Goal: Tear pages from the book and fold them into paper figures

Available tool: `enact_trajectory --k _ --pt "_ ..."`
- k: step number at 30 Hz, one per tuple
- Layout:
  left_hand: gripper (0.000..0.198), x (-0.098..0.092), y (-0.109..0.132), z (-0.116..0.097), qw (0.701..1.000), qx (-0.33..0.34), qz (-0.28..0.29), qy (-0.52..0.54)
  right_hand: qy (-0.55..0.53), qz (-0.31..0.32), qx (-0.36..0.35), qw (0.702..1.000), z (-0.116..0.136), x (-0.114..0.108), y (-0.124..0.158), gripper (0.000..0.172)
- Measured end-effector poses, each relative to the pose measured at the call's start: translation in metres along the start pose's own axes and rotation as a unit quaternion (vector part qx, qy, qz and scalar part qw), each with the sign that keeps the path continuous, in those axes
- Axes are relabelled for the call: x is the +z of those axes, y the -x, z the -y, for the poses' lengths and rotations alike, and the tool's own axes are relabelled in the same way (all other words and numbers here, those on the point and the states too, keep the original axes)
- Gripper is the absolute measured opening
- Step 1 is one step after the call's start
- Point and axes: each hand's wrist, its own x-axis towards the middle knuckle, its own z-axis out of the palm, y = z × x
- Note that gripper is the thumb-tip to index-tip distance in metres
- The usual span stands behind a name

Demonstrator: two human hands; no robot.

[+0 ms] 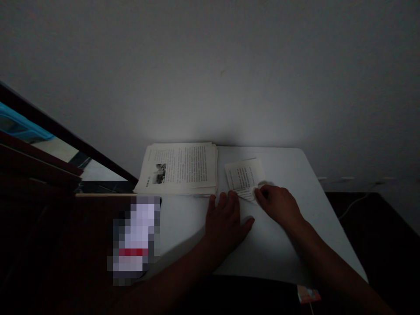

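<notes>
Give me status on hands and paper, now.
Right hand at folded paper, lower right. Left hand palm-down, by its lower left. Page stack left of it, apart.

The left hand rests palm down; the right hand pinches with curled fingers.

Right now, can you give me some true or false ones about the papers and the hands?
1. The right hand is touching the folded paper. True.
2. The paper stack has a picture on its top page. True.
3. The folded paper is left of the stack. False: it is right of it.
4. The left hand is over the white table. True.
5. The left hand is a fist. False: its thumb sticks out.
</notes>
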Motion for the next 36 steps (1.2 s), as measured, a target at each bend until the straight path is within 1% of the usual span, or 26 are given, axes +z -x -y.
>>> enact_trajectory --k 12,25,36 --pt "0.061 0.0027 0.001 0.002 1.0 0.011 -0.01 -0.005 -0.004 -0.001 0.005 1.0 0.0021 -0.0018 0.0009 0.038" --pt "0.057 0.0005 0.0001 0.0029 1.0 0.011 0.009 0.019 -0.006 0.008 0.003 1.0 0.0018 -0.0028 0.001 0.039" --pt "0.052 -0.0004 -0.0004 0.0048 1.0 0.021 0.018 0.012 0.005 0.012 0.011 1.0 0.0031 -0.0035 0.0016 0.039"
